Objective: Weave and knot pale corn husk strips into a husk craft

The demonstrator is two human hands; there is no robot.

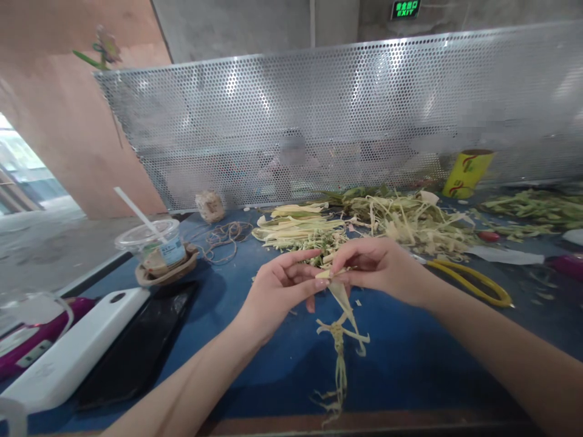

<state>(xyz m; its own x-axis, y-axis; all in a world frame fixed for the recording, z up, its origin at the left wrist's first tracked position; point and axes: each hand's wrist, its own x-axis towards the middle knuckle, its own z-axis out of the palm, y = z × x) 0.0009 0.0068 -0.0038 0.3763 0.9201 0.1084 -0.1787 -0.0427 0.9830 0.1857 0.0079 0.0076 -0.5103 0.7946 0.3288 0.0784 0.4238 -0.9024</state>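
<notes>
My left hand (285,285) and my right hand (378,267) meet over the middle of the blue table. Between their fingertips both pinch a pale strip of dried husk (339,294). Below the fingers hangs or lies a knotted, braided piece of husk (337,340) with frayed ends trailing toward the table's front edge. I cannot tell how firmly it joins the pinched strip. Just behind the hands lie small green sprigs (314,243) and a row of flat pale husk strips (296,224). To the right of my right hand rest scissors with yellow handles (473,282).
A heap of dried husks (405,221) lies at the back, with a yellow cardboard tube (469,173) behind. At left are a lidded cup with straw (157,249), twine (225,237), a white power bank (77,352) and a black phone (141,346). A perforated metal panel (291,121) borders the table.
</notes>
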